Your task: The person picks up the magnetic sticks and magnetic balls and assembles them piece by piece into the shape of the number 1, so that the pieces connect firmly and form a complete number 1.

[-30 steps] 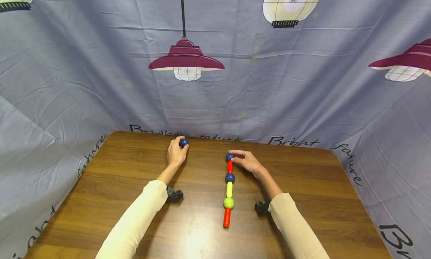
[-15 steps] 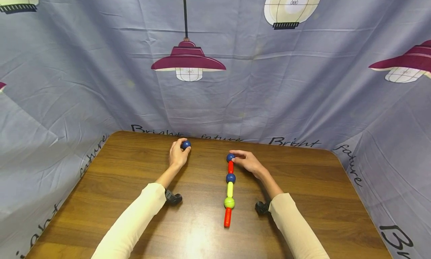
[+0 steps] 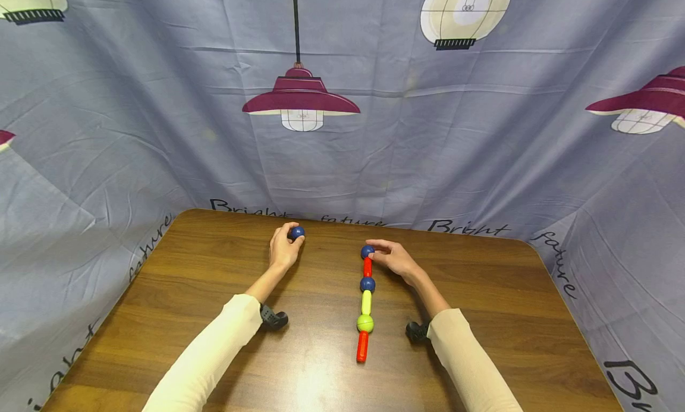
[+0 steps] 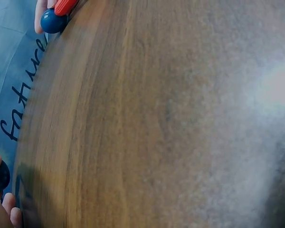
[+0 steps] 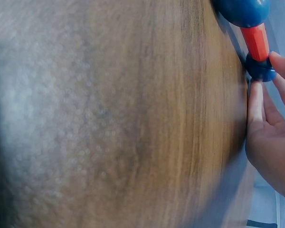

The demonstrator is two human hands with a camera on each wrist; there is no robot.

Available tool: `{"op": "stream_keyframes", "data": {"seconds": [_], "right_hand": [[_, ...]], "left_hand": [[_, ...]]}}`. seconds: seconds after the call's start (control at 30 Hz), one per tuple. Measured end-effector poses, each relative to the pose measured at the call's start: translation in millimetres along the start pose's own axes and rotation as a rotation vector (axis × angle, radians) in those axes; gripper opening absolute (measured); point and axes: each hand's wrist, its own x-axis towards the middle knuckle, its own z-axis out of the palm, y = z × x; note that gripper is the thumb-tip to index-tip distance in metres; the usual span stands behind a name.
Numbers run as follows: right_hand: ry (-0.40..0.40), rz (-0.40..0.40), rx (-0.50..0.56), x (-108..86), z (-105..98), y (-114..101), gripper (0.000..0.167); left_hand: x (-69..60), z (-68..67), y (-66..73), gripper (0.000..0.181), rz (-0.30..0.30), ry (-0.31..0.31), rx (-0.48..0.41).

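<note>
My left hand (image 3: 284,248) pinches a loose blue ball (image 3: 298,233) between thumb and fingers near the table's back edge. To its right, a chain of balls and rods lies in a line toward me. At the chain's far end my right hand (image 3: 395,258) pinches a blue ball (image 5: 260,69) by thumb and fingers. From that ball a red rod (image 3: 367,267) leads to a second blue ball (image 3: 367,284). A yellow-green rod (image 3: 366,302), a yellow-green ball (image 3: 365,323) and another red rod (image 3: 362,346) follow, the last at the near end.
Everything lies on a brown wooden table (image 3: 225,352). A grey-blue curtain (image 3: 374,162) printed with lamps and lettering stands along its back and sides. Black wrist devices (image 3: 274,318) are strapped to both forearms.
My left hand has moved slightly right and nearer in the head view, carrying the loose blue ball along. The right hand and the chain look nearly unmoved, apart from a small camera shift.
</note>
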Motion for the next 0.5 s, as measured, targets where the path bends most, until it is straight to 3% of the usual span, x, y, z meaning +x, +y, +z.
{"op": "stream_keyframes", "data": {"seconds": [0.5], "right_hand": [[0.018, 0.061, 0.045, 1.5, -1.5, -0.4, 0.049]], "left_hand": [[-10.6, -1.3, 0.9, 0.039, 0.028, -0.031, -0.020]]}}
